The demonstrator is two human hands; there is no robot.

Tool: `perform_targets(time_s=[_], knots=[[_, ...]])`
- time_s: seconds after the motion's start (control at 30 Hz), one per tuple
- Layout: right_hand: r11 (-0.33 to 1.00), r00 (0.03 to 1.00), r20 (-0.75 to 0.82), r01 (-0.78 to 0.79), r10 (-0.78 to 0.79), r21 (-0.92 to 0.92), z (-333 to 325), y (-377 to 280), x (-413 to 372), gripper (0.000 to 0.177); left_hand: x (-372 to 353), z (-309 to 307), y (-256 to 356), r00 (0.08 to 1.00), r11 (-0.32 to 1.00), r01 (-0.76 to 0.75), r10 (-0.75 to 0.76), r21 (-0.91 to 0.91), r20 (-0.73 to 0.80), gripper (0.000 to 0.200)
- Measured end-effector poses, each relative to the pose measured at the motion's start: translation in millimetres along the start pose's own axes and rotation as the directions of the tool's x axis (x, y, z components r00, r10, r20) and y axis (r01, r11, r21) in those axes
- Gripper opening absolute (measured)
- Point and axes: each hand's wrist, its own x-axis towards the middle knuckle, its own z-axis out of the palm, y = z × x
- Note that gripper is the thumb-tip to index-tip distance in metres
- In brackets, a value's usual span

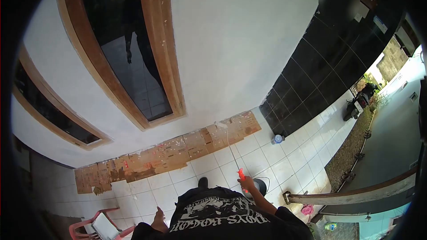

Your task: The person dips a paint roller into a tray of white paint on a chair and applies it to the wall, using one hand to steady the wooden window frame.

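Observation:
My right hand (247, 183) is wrapped round the orange-red handle of a paint roller (241, 174). Its thin rod reaches forward to a whitish roller head (221, 125), low by the foot of the white wall (222, 40) and over the cardboard strip (187, 149). Beside and partly behind my right hand stands a bucket (263, 186) with a wire handle. Hanging at my left side, my left hand (159, 219) holds nothing visible, and its fingers look stretched out.
Paint-spotted cardboard lies along the wall over white floor tiles (271, 151). Wooden window frames (162, 49) border dark glass. A clear plastic cup (278, 139) stands near the black tiled wall (311, 75). A red chair (100, 224) is at lower left, a wooden rail (356, 195) at right.

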Motion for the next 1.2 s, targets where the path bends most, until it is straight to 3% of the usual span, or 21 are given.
perform_targets(time_s=[0.33, 0.4, 0.43, 0.47, 0.57, 0.63, 0.8, 0.87, 1.07, 1.2], knots=[[0.991, 0.973, 0.204, 0.124, -0.109, -0.058, 86, 9, -69, 0.028, -55, -14, -224, 0.997, 0.997, -0.005, -0.001, 0.073, 0.074, 0.074], [0.984, 0.956, 0.247, 0.174, -0.159, -0.042, 102, 12, -91, 0.027, -44, -40, -217, 0.982, 0.976, -0.190, 0.190, 0.108, 0.008, 0.057], [0.989, 0.950, 0.278, 0.151, -0.142, -0.011, 112, 19, -99, 0.027, -23, -43, -225, 0.931, 0.944, -0.321, 0.329, 0.076, -0.156, 0.055], [0.987, 0.944, 0.296, 0.159, -0.144, -0.025, 119, 25, -108, 0.027, -54, -57, -215, 0.907, 0.934, -0.352, 0.357, 0.063, -0.224, 0.060], [0.971, 0.915, 0.343, 0.238, -0.215, -0.026, 140, 42, -150, 0.028, -103, -96, -214, 0.889, 0.915, -0.404, 0.393, 0.003, -0.234, 0.054], [0.962, 0.890, 0.391, 0.270, -0.236, -0.035, 153, 50, -171, 0.030, -91, -115, -230, 0.868, 0.883, -0.470, 0.465, 0.012, -0.175, 0.054], [0.919, 0.862, 0.426, 0.364, -0.273, -0.148, 184, 81, -212, 0.034, -109, -136, -302, 0.885, 0.914, -0.402, 0.402, 0.052, -0.236, 0.054], [0.882, 0.848, 0.430, 0.425, -0.309, -0.202, 200, 91, -224, 0.035, -126, -141, -335, 0.906, 0.948, -0.301, 0.319, 0.107, -0.277, 0.055], [0.762, 0.769, 0.488, 0.586, -0.414, -0.276, 253, 88, -268, 0.034, -120, -167, -459, 0.876, 0.988, -0.151, 0.131, -0.008, -0.465, 0.047], [0.798, 0.754, 0.576, 0.539, -0.316, -0.268, 316, 71, -311, 0.025, -125, -207, -529, 0.818, 0.980, -0.071, -0.050, -0.187, -0.572, 0.045]])
